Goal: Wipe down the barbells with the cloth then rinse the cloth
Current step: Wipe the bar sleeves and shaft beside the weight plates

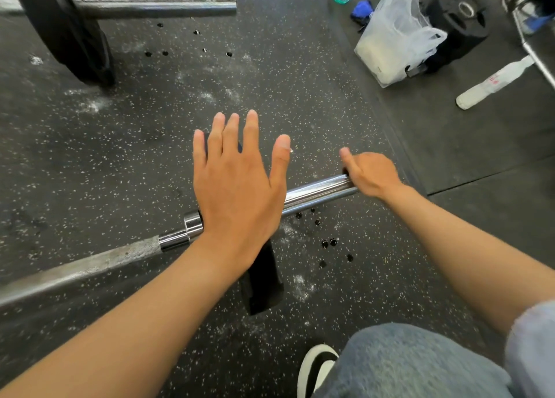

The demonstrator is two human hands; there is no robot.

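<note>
Speckled rubber gym flooring (126,163) lay beneath a barbell (90,265) whose chrome sleeve end was gripped by the right hand (371,175) while the left hand (237,184), fingers straight and slightly spread, was held over a black weight plate (264,283); no cloth was visible, and steadying was judged necessary before wiping.

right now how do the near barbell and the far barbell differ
The near barbell has a bare sleeve, with the right hand gripping its tip; the far barbell carries a black plate and nobody touches it. The near sleeve shines clean; the far one looks chalky. Both are steel bars over the speckled floor.
</note>
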